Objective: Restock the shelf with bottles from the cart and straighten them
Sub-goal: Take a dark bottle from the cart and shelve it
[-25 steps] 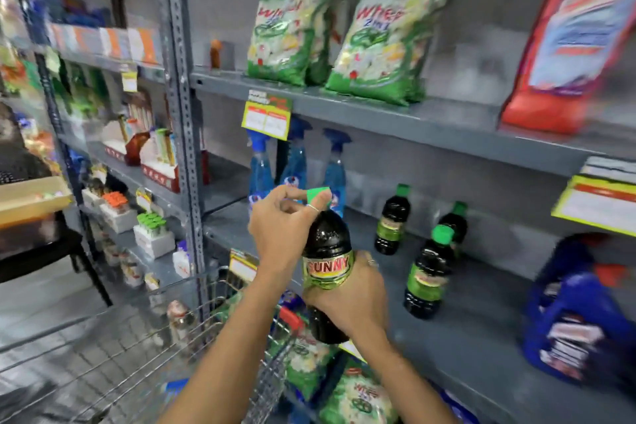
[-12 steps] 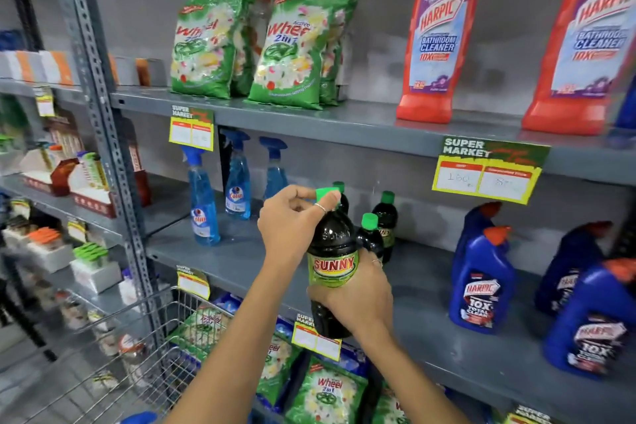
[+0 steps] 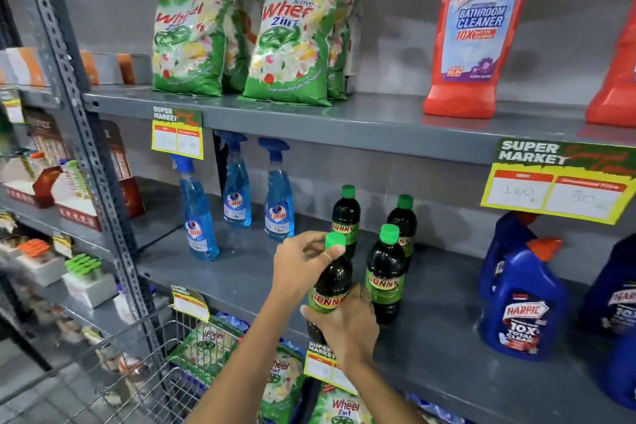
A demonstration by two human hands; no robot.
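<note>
I hold a dark Sunny bottle (image 3: 333, 282) with a green cap upright at the front edge of the grey middle shelf (image 3: 241, 272). My left hand (image 3: 303, 262) grips its neck and cap from the left. My right hand (image 3: 347, 323) wraps its lower body, hiding the base. Three matching Sunny bottles stand on the shelf just right and behind: one close beside (image 3: 385, 275), two at the back (image 3: 346, 217) (image 3: 404, 220). The wire cart (image 3: 137, 365) is at lower left.
Blue Colin spray bottles (image 3: 198, 213) stand left on the same shelf, blue Harpic jugs (image 3: 523, 303) to the right. Green Wheel packets (image 3: 292, 41) and red Harpic bottles (image 3: 478, 27) fill the shelf above. A yellow price tag (image 3: 323, 368) hangs below my hands.
The view has shifted right and closer to the shelf. The held bottle has moved in next to the three standing Sunny bottles; both hands keep their grip.
</note>
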